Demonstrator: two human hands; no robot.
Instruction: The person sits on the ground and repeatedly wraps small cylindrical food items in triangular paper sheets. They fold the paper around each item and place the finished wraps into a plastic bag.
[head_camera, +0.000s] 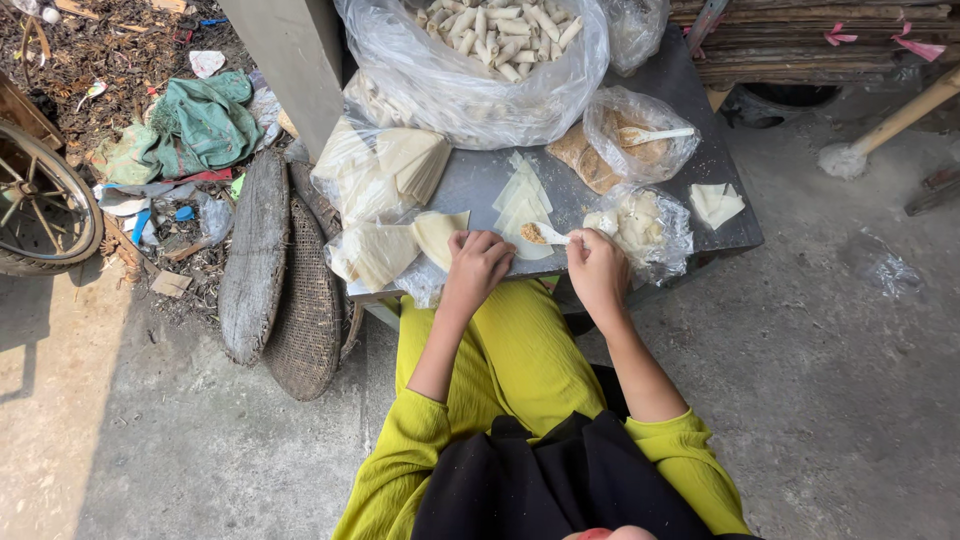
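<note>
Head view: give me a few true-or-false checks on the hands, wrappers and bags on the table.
1. The right hand holds a white spoon carrying filling. True.
2. The left hand is in the big bag of finished rolls. False: it rests at the table's near edge, beside a wrapper.
3. A second spoon lies in the bag of brown filling. True.
4. The finished rolls sit on a plate. False: they are in a clear plastic bag.
</note>
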